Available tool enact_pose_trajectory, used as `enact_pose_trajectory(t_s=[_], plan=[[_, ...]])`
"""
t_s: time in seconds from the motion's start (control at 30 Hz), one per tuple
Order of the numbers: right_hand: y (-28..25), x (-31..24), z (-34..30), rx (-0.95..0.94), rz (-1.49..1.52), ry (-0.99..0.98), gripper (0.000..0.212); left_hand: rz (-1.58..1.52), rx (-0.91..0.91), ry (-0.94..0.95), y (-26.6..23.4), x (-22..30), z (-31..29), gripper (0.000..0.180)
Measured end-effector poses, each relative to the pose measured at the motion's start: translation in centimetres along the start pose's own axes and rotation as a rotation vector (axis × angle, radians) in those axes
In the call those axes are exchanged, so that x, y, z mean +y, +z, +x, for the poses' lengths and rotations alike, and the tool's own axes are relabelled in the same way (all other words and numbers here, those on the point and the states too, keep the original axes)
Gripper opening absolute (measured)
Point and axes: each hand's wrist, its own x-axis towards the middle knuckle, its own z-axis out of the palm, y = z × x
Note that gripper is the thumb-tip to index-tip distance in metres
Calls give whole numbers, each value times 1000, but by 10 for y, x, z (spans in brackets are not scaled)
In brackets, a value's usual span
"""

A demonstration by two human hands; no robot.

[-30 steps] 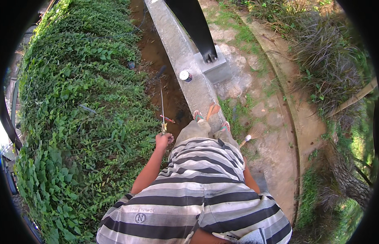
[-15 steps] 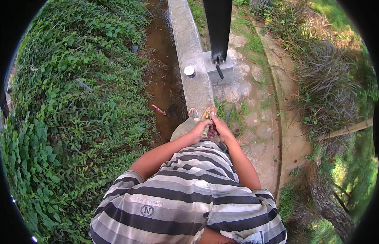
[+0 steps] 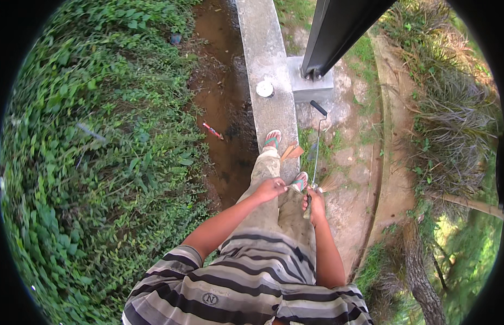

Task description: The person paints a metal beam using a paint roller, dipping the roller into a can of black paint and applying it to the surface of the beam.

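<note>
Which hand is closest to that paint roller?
Right: the right hand holds the paint roller; the left hand is apart from it, to its left.

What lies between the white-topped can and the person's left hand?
In the head view, from the can toward the left hand come a stretch of concrete wall, the sandalled left foot, then the left trouser leg.

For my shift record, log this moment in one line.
right hand: gripping paint roller | left hand: over trousers, nothing visibly held | white-topped can: on concrete ledge
</note>
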Motion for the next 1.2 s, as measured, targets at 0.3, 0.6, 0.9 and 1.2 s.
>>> enact_pose_trajectory(t_s=[0.3, 0.6, 0.9, 1.2], plan=[[63, 63, 121, 254, 152, 66, 23, 780, 523, -2, -210, -35, 298, 86], [64, 73, 262, 298, 412, -153, 26, 1319, 590, 159, -295, -29, 513, 131], [5, 73, 320, 479, 698, -344, 16, 1395, 508, 311, -315, -44, 559, 104], [-28, 33, 361, 383, 808, -577, 19, 1338, 568, 335, -238, -69, 520, 101]])
